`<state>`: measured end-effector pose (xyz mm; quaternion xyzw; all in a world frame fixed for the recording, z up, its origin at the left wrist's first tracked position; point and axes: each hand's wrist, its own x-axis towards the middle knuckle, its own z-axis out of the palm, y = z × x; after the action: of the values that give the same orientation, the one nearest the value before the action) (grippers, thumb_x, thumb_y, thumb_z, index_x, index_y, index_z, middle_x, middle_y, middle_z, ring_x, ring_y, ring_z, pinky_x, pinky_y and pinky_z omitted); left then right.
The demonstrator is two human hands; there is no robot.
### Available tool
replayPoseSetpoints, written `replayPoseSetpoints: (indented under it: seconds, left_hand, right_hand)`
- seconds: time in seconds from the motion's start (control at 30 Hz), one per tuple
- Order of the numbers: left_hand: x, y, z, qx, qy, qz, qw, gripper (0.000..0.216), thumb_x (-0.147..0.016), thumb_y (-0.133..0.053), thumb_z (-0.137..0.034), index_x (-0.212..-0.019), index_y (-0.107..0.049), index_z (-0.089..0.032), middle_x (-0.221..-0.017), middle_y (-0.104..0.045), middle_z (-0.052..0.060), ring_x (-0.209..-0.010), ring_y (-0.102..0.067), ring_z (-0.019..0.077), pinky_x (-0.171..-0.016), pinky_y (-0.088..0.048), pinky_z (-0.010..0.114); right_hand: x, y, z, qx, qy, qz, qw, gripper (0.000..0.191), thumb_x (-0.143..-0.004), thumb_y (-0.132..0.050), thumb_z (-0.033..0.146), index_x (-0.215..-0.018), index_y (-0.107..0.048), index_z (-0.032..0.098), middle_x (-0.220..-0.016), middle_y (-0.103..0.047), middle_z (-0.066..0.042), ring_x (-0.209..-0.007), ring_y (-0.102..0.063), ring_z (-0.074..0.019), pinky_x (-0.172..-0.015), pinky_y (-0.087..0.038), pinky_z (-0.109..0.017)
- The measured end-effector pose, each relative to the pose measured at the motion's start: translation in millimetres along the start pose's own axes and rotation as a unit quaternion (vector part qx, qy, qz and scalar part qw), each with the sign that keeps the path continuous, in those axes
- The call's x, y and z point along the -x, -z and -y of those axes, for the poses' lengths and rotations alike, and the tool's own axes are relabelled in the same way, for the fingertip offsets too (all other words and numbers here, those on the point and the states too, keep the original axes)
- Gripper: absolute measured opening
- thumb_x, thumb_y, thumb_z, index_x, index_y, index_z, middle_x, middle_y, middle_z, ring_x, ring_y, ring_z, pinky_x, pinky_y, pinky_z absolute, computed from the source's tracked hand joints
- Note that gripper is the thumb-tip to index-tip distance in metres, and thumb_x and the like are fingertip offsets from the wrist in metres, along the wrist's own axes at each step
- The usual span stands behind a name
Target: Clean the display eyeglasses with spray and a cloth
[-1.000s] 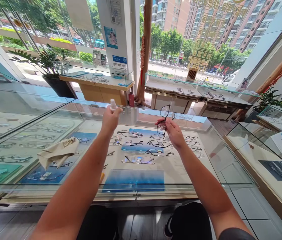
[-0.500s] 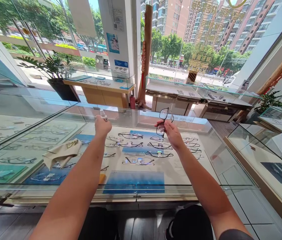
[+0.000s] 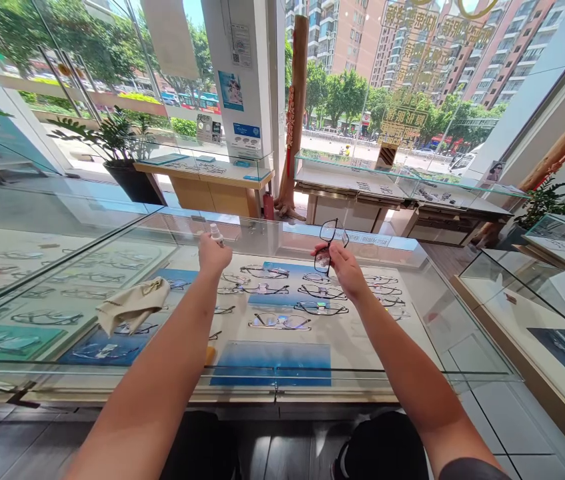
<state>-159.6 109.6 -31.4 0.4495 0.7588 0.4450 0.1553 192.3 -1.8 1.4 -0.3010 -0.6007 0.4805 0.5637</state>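
My left hand [image 3: 215, 255] is wrapped round a small clear spray bottle [image 3: 216, 233], its nozzle end showing above the fingers. In my right hand [image 3: 345, 263] is a pair of dark-framed eyeglasses [image 3: 328, 230], turned on end with one lens above the other and pinched near the bridge. Both hands are over the glass display case [image 3: 387, 333], apart from each other. A beige cloth [image 3: 135, 303] lies crumpled on the glass to the left of my left forearm.
Rows of eyeglasses [image 3: 279, 323] lie inside the case on white and blue panels. Another glass case [image 3: 527, 320] stands at the right. Beyond are more display counters [image 3: 202, 183], a wooden post [image 3: 296, 113] and a potted plant [image 3: 129, 177] by the windows.
The view has shifted slightly, so the scene sits a little lower and further right. My left hand still holds the spray bottle and my right hand the eyeglasses.
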Motion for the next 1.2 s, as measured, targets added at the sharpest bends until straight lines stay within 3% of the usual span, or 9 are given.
replayPoseSetpoints:
  seconds: [0.1,0.23,0.4,0.5,0.6,0.73,0.9,1.1,1.2]
  left_hand:
    - [20,15,-23,0.016,-0.027,-0.107,0.994,0.084,-0.085,-0.077,-0.019,-0.158,-0.037,-0.008,-0.168,-0.034,0.032,-0.159,-0.038,0.0460,-0.130,-0.037,0.059]
    - [51,50,-44,0.019,-0.124,-0.156,0.980,0.076,-0.089,-0.074,-0.028,-0.155,-0.040,-0.015,-0.164,-0.043,0.025,-0.155,-0.045,0.0409,-0.127,-0.040,0.060]
    - [53,114,-12,-0.127,-0.221,-0.017,0.967,0.039,-0.093,-0.062,-0.025,-0.132,-0.063,-0.023,-0.133,-0.073,0.013,-0.125,-0.070,0.0331,-0.110,-0.053,0.050]
    - [37,148,29,-0.269,-0.132,0.089,0.950,0.032,-0.093,-0.062,-0.030,-0.123,-0.070,-0.022,-0.124,-0.079,0.013,-0.114,-0.074,0.0345,-0.096,-0.057,0.044]
    - [29,168,67,-0.352,-0.076,0.122,0.925,0.046,-0.089,-0.070,-0.047,-0.123,-0.072,-0.017,-0.132,-0.076,0.021,-0.122,-0.071,0.0413,-0.094,-0.056,0.045]
    - [41,171,94,-0.340,-0.155,0.116,0.920,0.049,-0.093,-0.063,-0.061,-0.116,-0.073,-0.019,-0.122,-0.077,0.019,-0.117,-0.072,0.0381,-0.095,-0.055,0.042]
    - [48,158,86,-0.352,-0.150,0.028,0.923,0.042,-0.095,-0.065,-0.053,-0.116,-0.073,-0.018,-0.123,-0.075,0.022,-0.119,-0.071,0.0421,-0.096,-0.055,0.045]
    - [22,151,72,-0.371,-0.084,0.097,0.920,0.025,-0.081,-0.076,-0.043,-0.088,-0.077,-0.020,-0.109,-0.081,0.020,-0.110,-0.075,0.0421,-0.087,-0.054,0.041]
    - [19,154,75,-0.363,-0.091,0.097,0.922,0.023,-0.082,-0.073,-0.042,-0.090,-0.078,-0.021,-0.109,-0.083,0.018,-0.109,-0.074,0.0392,-0.084,-0.054,0.038]
  right_hand:
    - [0,3,-1,0.007,-0.002,-0.005,1.000,0.053,-0.099,-0.066,0.074,-0.116,-0.080,0.026,-0.115,-0.084,-0.009,-0.104,-0.072,-0.0243,-0.090,-0.053,-0.039]
    - [1,7,-2,0.010,0.000,-0.002,1.000,0.049,-0.102,-0.064,0.070,-0.118,-0.080,0.026,-0.119,-0.084,-0.010,-0.107,-0.072,-0.0246,-0.091,-0.054,-0.039]
    - [2,11,-2,0.013,0.003,-0.006,1.000,0.046,-0.103,-0.064,0.068,-0.117,-0.080,0.027,-0.118,-0.084,-0.010,-0.104,-0.072,-0.0241,-0.087,-0.054,-0.039]
    - [1,12,-1,0.006,0.002,-0.001,1.000,0.044,-0.103,-0.066,0.066,-0.116,-0.080,0.027,-0.116,-0.084,-0.009,-0.099,-0.071,-0.0224,-0.086,-0.053,-0.038]
    - [1,12,0,0.011,-0.001,0.001,1.000,0.045,-0.102,-0.066,0.066,-0.117,-0.079,0.026,-0.115,-0.083,-0.009,-0.098,-0.071,-0.0225,-0.084,-0.053,-0.038]
    - [1,12,0,0.022,-0.005,0.005,1.000,0.047,-0.102,-0.064,0.068,-0.116,-0.078,0.026,-0.116,-0.083,-0.010,-0.095,-0.071,-0.0223,-0.082,-0.054,-0.038]
    - [2,12,-2,0.029,-0.010,0.004,1.000,0.046,-0.101,-0.065,0.068,-0.116,-0.079,0.026,-0.117,-0.082,-0.011,-0.097,-0.071,-0.0239,-0.083,-0.055,-0.039]
    - [0,13,-5,0.041,-0.009,0.002,0.999,0.051,-0.099,-0.065,0.072,-0.116,-0.078,0.026,-0.117,-0.082,-0.013,-0.098,-0.071,-0.0263,-0.083,-0.056,-0.041]
    - [0,12,-5,0.029,-0.009,0.003,1.000,0.050,-0.099,-0.066,0.071,-0.117,-0.079,0.025,-0.117,-0.082,-0.012,-0.098,-0.071,-0.0252,-0.083,-0.055,-0.040]
